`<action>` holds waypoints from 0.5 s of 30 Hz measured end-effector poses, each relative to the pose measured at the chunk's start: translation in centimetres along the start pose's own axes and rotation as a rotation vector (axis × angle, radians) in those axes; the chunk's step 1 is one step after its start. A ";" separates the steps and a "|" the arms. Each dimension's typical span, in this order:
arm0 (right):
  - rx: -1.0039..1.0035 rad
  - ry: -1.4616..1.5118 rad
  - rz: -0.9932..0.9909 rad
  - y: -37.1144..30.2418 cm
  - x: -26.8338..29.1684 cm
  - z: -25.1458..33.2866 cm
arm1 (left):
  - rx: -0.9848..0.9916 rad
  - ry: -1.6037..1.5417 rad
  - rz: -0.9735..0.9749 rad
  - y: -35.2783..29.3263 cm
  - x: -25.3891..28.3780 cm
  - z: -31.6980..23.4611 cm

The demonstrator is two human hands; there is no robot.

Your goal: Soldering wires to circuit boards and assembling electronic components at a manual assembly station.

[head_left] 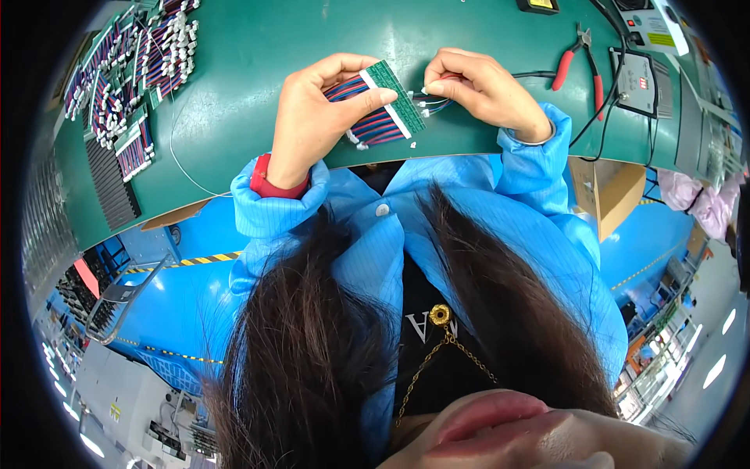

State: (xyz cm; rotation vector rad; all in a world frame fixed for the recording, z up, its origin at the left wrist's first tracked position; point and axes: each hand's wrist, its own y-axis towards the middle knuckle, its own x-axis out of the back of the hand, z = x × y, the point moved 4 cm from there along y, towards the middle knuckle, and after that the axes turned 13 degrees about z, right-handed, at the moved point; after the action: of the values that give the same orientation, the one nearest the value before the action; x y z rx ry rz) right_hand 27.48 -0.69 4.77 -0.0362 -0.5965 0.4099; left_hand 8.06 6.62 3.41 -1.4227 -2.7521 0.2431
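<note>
My left hand (322,105) is closed around a green circuit board panel (397,95) and the bundle of red, blue and black wires (380,130) beneath it. The thumb presses on the panel's face near its white connector strip. White plugs end the wires on the side toward me. At the panel's right edge, my right hand (491,90) pinches a few thin wires with small white plugs (428,108). Its fingertips partly hide how these wires meet the board. A tiny white piece (413,144) lies on the green work mat (258,39) just below the panel.
Wired boards (148,62) lie heaped at the far left, beside a dark ribbed tray (112,176). Red-handled cutters (562,70) rest at the right, near black cables and a grey control box (634,82). A cardboard box (613,191) stands below the table's right edge.
</note>
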 end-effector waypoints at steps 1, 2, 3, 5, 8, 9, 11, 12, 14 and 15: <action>0.019 0.040 0.000 0.0 -0.2 0.0 | -0.001 -0.019 -0.003 -0.2 -0.1 -0.3; 0.037 0.080 0.000 0.2 -0.3 0.0 | -0.002 -0.037 -0.006 -0.4 -0.1 -0.7; 0.126 0.233 -0.066 0.3 -0.5 -0.2 | 0.004 -0.033 -0.014 -0.7 -0.2 -1.2; 0.149 0.239 -0.111 0.3 -0.8 0.5 | 0.071 0.027 0.074 -0.7 -1.0 -1.8; 0.197 0.230 -0.175 0.4 -1.4 0.6 | 0.072 0.044 0.090 -0.5 -2.0 -2.4; 0.195 0.318 -0.197 0.4 -1.6 0.2 | 0.067 0.052 0.085 -0.4 -2.2 -2.4; 0.194 0.412 -0.213 0.3 -1.9 -0.3 | 0.066 0.078 0.072 -0.4 -2.6 -2.7; 0.201 0.491 -0.206 0.2 -1.9 -0.5 | 0.062 0.104 0.062 -0.3 -2.7 -2.9; 0.210 0.569 -0.187 0.3 -2.1 -0.7 | 0.061 0.133 0.051 -0.4 -2.7 -2.6; 0.221 0.639 -0.168 0.4 -2.3 -0.8 | 0.057 0.164 0.046 -0.4 -2.7 -2.5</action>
State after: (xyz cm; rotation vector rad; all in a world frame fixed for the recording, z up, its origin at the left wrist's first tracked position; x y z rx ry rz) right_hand 26.07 -1.16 2.84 0.0918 0.0778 0.2758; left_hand 9.56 4.49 6.03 -1.4253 -2.5640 0.1948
